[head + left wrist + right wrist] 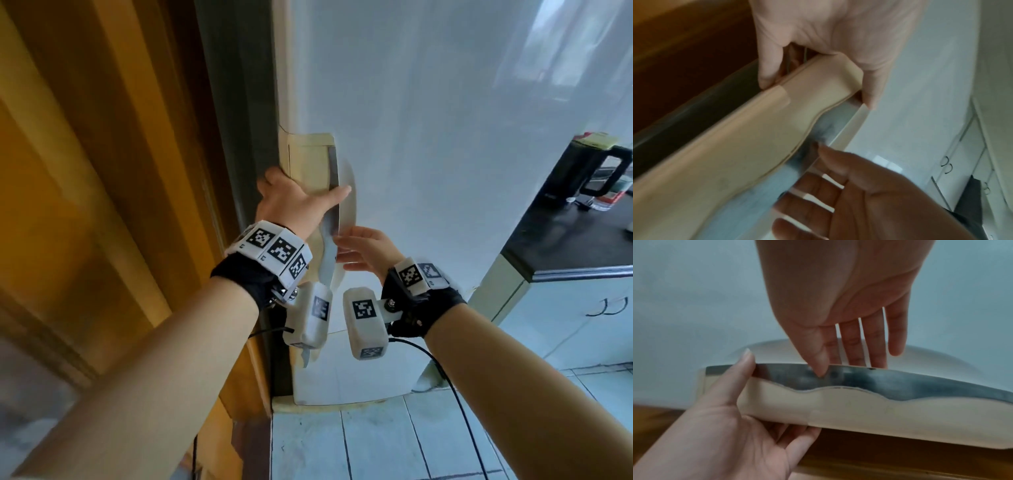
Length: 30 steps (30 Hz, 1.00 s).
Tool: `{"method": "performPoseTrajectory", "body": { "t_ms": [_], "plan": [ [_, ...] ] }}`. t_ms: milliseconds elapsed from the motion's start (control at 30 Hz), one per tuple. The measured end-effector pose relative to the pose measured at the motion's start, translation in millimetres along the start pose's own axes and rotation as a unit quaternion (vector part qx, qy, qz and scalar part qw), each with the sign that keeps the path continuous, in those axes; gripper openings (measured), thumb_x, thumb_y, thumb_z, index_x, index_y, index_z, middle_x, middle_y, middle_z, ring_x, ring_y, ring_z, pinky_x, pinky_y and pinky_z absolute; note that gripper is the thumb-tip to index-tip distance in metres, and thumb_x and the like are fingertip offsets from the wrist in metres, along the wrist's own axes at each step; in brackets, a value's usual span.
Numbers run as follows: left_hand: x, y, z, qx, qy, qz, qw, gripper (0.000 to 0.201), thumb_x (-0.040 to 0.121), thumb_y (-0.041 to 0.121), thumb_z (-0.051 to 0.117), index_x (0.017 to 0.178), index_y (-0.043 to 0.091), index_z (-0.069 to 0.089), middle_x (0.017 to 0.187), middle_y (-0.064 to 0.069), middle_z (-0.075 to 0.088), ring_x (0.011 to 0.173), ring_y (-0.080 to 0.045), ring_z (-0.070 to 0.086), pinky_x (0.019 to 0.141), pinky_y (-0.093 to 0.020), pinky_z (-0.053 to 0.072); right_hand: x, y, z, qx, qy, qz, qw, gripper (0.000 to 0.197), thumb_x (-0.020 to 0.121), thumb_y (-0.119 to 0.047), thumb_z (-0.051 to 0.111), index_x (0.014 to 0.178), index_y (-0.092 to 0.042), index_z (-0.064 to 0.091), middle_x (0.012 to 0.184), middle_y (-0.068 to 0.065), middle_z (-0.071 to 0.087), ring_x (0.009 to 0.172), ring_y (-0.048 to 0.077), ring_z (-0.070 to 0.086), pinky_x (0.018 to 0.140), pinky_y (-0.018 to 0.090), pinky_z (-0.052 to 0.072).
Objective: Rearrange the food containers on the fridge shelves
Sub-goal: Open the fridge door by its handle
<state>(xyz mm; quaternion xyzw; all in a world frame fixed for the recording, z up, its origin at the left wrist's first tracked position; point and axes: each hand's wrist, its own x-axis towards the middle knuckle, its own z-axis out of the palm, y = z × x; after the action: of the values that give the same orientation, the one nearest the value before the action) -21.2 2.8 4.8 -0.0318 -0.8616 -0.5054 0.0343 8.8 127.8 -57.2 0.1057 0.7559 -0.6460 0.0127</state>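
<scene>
Your left hand [291,202] grips the top of the cream fridge handle [310,164], near the middle of the head view: thumb across the front, fingers curled behind the door edge. This looks like the grip for pulling the fridge door [428,137] open. Your right hand [364,251], just below it, is spread with straight fingers; their tips go into the recess behind the handle's metal strip [859,378] and hold nothing yet. The door seems shut, so the shelves and food containers are hidden behind it. At the right edge a dark jug [589,168] stands on a counter [565,240], partly cut off.
</scene>
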Motion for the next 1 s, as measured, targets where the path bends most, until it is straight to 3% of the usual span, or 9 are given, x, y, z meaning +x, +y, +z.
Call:
{"method": "performPoseTrajectory", "body": {
  "t_ms": [100, 233, 400, 533, 633, 733, 800, 867, 1000],
  "plan": [
    [-38.9, 4.8, -3.9, -0.051, -0.010, -0.004, 0.999, 0.081, 0.072, 0.063, 0.057, 0.130, 0.014, 0.032, 0.134, -0.006, 0.040, 0.110, -0.026, 0.049, 0.086, -0.033, 0.041, -36.1, 0.7, -5.3, 0.016, 0.033, -0.041, 0.998, 0.010, 0.085, -0.022, 0.058, 0.078, -0.016, 0.060, 0.080, 0.005, 0.062, 0.077, 0.020, 0.059, 0.084, 0.033, 0.051],
    [-95.9, 5.1, -6.2, -0.116, -0.038, 0.002, 0.993, 0.068, 0.085, 0.068, 0.017, 0.131, 0.021, 0.036, 0.135, -0.007, 0.047, 0.116, -0.028, 0.050, 0.103, -0.047, 0.041, -87.8, 5.3, -16.2, 0.062, 0.073, -0.094, 0.991, 0.021, 0.090, -0.029, 0.050, 0.091, -0.011, 0.060, 0.082, 0.006, 0.063, 0.072, 0.019, 0.059, 0.073, 0.026, 0.051],
    [-153.6, 4.7, -6.1, -0.170, -0.057, 0.010, 0.984, 0.083, 0.064, 0.081, 0.023, 0.121, 0.027, 0.052, 0.129, -0.004, 0.060, 0.118, -0.028, 0.056, 0.102, -0.051, 0.042, -142.7, 27.3, -48.2, 0.081, 0.168, -0.069, 0.980, 0.040, 0.093, -0.043, 0.037, 0.073, -0.014, 0.057, 0.072, 0.002, 0.055, 0.067, 0.017, 0.051, 0.065, 0.029, 0.042],
    [-185.7, 30.6, -3.6, -0.175, -0.060, 0.120, 0.975, 0.014, 0.085, 0.033, 0.048, 0.094, 0.042, 0.052, 0.104, 0.008, 0.060, 0.107, -0.023, 0.059, 0.097, -0.047, 0.048, -183.9, 43.9, -84.0, 0.103, 0.245, -0.026, 0.964, 0.041, 0.088, -0.048, 0.039, 0.064, -0.018, 0.052, 0.065, 0.003, 0.050, 0.061, 0.018, 0.047, 0.062, 0.031, 0.041],
    [-208.0, 59.5, 21.4, -0.226, -0.136, 0.200, 0.944, 0.046, 0.086, -0.007, 0.045, 0.124, 0.018, 0.051, 0.104, 0.004, 0.058, 0.101, -0.011, 0.058, 0.084, -0.020, 0.050, -220.5, 56.3, -117.0, 0.108, 0.272, -0.020, 0.956, 0.038, 0.087, -0.048, 0.040, 0.066, -0.019, 0.052, 0.066, 0.003, 0.050, 0.060, 0.017, 0.047, 0.057, 0.029, 0.040],
    [-228.9, 79.9, 54.9, -0.273, -0.193, 0.207, 0.919, 0.040, 0.088, -0.007, 0.042, 0.124, 0.009, 0.049, 0.092, 0.003, 0.057, 0.069, 0.013, 0.061, 0.063, -0.007, 0.046, -263.3, 63.6, -150.3, 0.128, 0.326, -0.018, 0.937, 0.033, 0.088, -0.042, 0.043, 0.067, -0.019, 0.052, 0.069, 0.006, 0.048, 0.064, 0.019, 0.046, 0.060, 0.030, 0.042],
    [-241.6, 92.0, 75.9, -0.268, -0.212, 0.217, 0.914, 0.031, 0.084, 0.010, 0.047, 0.114, 0.014, 0.054, 0.100, 0.001, 0.059, 0.081, 0.005, 0.061, 0.075, -0.017, 0.047, -288.7, 66.9, -171.0, 0.138, 0.362, -0.035, 0.921, 0.029, 0.090, -0.035, 0.042, 0.067, -0.019, 0.047, 0.067, 0.004, 0.042, 0.063, 0.017, 0.042, 0.060, 0.028, 0.040],
    [-252.4, 102.9, 97.6, -0.242, -0.226, 0.243, 0.912, 0.033, 0.079, 0.017, 0.047, 0.110, 0.016, 0.056, 0.114, -0.004, 0.056, 0.102, -0.018, 0.056, 0.089, -0.035, 0.044, -309.8, 71.7, -190.9, 0.129, 0.406, -0.050, 0.903, 0.028, 0.091, -0.031, 0.040, 0.066, -0.019, 0.042, 0.069, 0.003, 0.041, 0.067, 0.017, 0.042, 0.067, 0.032, 0.040],
    [-275.0, 125.1, 139.2, -0.151, -0.208, 0.337, 0.906, 0.055, 0.072, 0.032, 0.049, 0.116, 0.002, 0.059, 0.121, -0.019, 0.057, 0.111, -0.036, 0.051, 0.100, -0.043, 0.040, -343.5, 81.8, -225.8, 0.104, 0.473, -0.057, 0.873, 0.027, 0.083, -0.034, 0.038, 0.060, -0.020, 0.044, 0.065, 0.000, 0.045, 0.066, 0.016, 0.044, 0.076, 0.034, 0.036]
  ]
}}
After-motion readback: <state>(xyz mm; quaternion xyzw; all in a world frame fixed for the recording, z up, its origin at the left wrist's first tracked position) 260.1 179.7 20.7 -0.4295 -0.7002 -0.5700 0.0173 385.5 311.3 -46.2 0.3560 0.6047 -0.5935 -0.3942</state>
